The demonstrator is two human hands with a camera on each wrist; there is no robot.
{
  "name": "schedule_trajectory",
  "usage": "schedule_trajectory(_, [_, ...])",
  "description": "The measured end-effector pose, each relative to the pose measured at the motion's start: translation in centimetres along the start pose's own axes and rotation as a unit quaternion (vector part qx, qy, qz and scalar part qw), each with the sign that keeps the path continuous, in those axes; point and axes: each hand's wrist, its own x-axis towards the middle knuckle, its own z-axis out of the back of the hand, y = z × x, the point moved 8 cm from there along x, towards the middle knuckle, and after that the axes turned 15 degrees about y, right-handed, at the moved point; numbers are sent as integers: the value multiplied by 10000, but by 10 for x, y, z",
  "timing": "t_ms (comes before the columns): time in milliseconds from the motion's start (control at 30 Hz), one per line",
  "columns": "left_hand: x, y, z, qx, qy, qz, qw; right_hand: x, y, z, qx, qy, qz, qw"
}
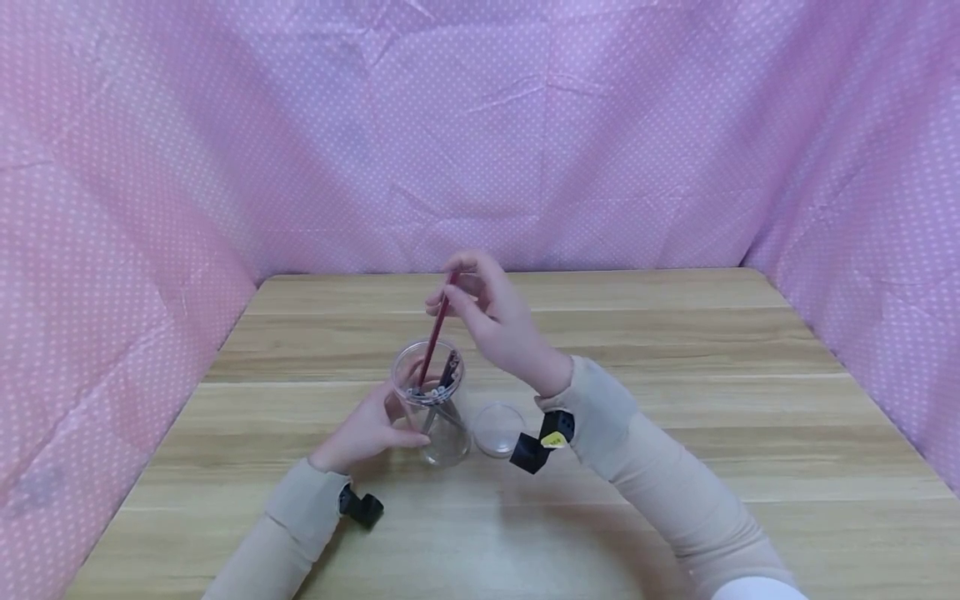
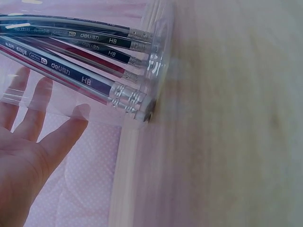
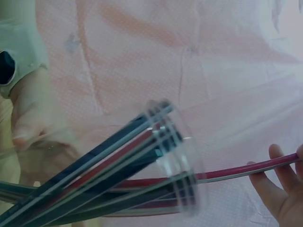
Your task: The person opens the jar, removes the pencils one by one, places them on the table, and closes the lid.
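Observation:
My left hand (image 1: 370, 432) grips a clear plastic jar (image 1: 448, 450) from its left side, fingers behind and thumb in front. Several dark and red pencils (image 2: 71, 71) lean inside it; in the left wrist view dark ones read "deli" and "HB", with metal-ringed eraser ends towards the jar's mouth. Above the opening, my right hand (image 1: 501, 323) pinches the upper part of a red pencil (image 1: 437, 337) between thumb and fingers. That pencil slants down through the rim (image 3: 201, 189), its lower part inside the jar. Its tip is hard to make out among the others.
A round clear lid (image 1: 499, 430) lies on the wooden table (image 1: 712, 400) just right of the jar, close beneath the right wrist. Pink dotted cloth (image 1: 480, 133) hangs behind and along both sides of the table. Small black cameras (image 1: 529, 453) are strapped to the wrists.

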Motion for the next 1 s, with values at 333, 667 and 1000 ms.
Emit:
schedule_trajectory(333, [-3,6,1,44,-54,87,9999,-2,1,32,919,-1094,-72,9897])
schedule_trajectory(667, [-1,0,-1,19,34,-225,9997,-11,-8,58,1660,-1846,-229,9684])
schedule_trajectory(1000, [-1,-4,-1,140,66,-256,9996,-24,-20,97,2371,-2334,-667,9407])
